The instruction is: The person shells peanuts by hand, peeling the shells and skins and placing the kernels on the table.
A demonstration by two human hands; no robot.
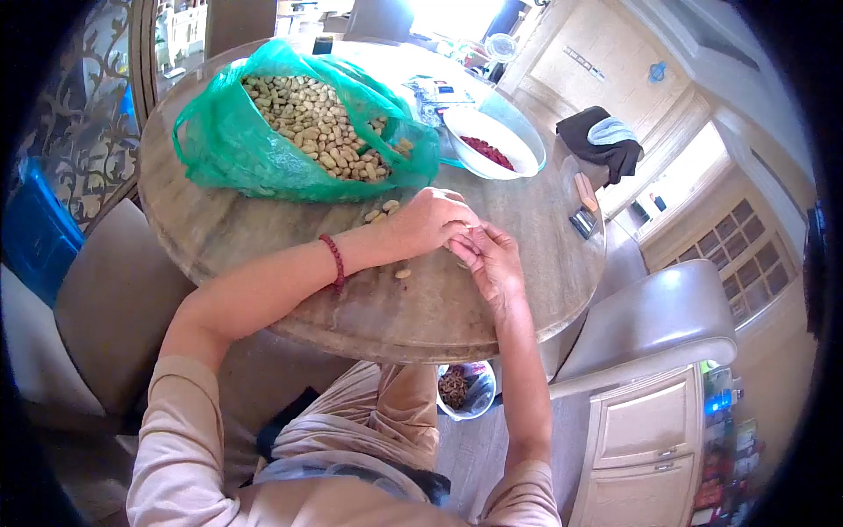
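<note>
A small thing, too covered by fingers to make out, sits just nearer than the right end of the green bag (230,145). The left hand (435,220) and right hand (493,256) meet there, fingertips narrowed together; which one grips it, I cannot tell. Peanuts (307,123) fill the bag, its folds hiding some. Loose peanuts (383,211) lie near its front, partly behind the left hand, and a single peanut (403,273) lies farther from it. Right of the bag, a white bowl (523,145) holds red kernels (486,151); a packet (439,95) behind is partly blocked. Below the bag's level, the tabletop (421,329) cuts off a bin (481,395) of brown shells (454,386).
</note>
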